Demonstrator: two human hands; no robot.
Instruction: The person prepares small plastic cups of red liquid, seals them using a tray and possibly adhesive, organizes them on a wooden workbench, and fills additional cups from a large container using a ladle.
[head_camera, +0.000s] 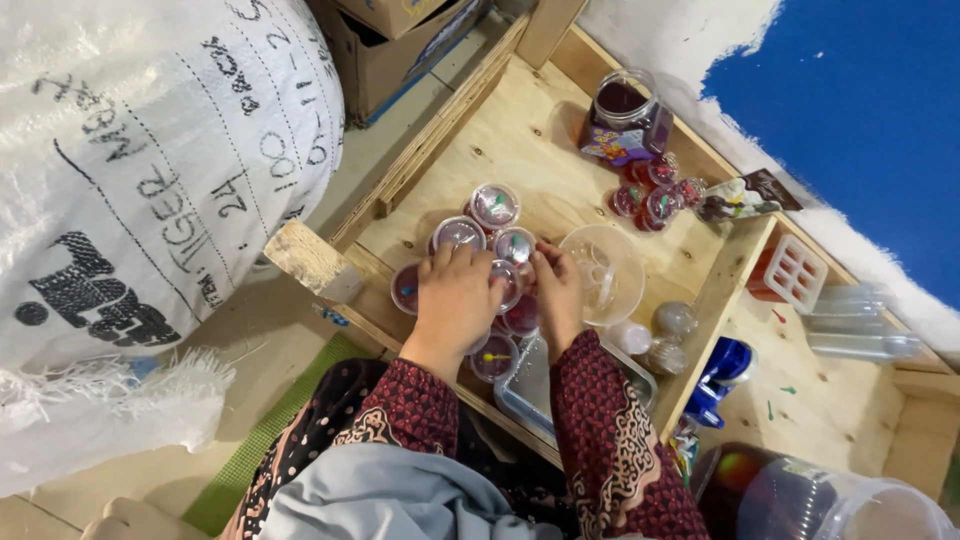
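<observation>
Both hands met over one small jelly cup (507, 283) (lots more sat around it). The left hand (456, 300) lay on it, and the right hand's (556, 290) fingers pinched its edge.

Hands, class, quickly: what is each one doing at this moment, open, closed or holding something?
Left hand: fingers curled down over a small lidded jelly cup; whether it grips cannot be told.
Right hand: fingers bent onto the same cup; grip cannot be told.

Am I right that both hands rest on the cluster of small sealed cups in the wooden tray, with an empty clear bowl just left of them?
Not quite: the head view shows the empty clear bowl right of the hands, not left. The left hand and right hand do rest on the small sealed cups in the wooden tray.
</observation>
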